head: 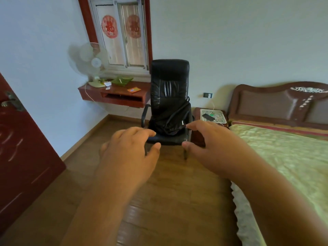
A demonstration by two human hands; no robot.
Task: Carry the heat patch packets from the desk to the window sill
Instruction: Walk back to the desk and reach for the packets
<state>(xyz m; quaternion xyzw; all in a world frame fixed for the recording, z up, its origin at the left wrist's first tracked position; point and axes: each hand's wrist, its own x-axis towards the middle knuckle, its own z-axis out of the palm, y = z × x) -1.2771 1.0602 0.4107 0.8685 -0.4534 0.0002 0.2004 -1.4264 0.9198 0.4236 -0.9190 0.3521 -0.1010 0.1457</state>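
Head view: both hands are being held out in front of the body, above the wooden floor [177, 192], with nothing being gripped by either. The left hand [127, 153] is being kept loosely curled, its thumb apart from the fingers, and the right hand [213, 144] is being held with relaxed, slightly bent fingers and the thumb spread below them. The packets [134, 89], orange with some green, are lying flat on the desk [120, 94], near its right end and towards the front edge, well apart from both hands. The sill [127, 71] is being seen just behind and above the desk's back edge, under the window [122, 32], on whose panes two red paper cuttings are showing. At the desk's left end a white fan [92, 63] is standing, blurred, with small white items beside its base that cannot be told apart. A green dish [122, 80] is sitting at the back edge near the middle. A black chair [168, 96] is standing between the hands and the desk's right end, and a black bag [172, 119] is resting on its seat. To the right a nightstand [209, 118] is carrying a phone [208, 117] on a cable, beside a bed [284, 157] with a green cover. A dark red door [23, 157] is filling the left edge.
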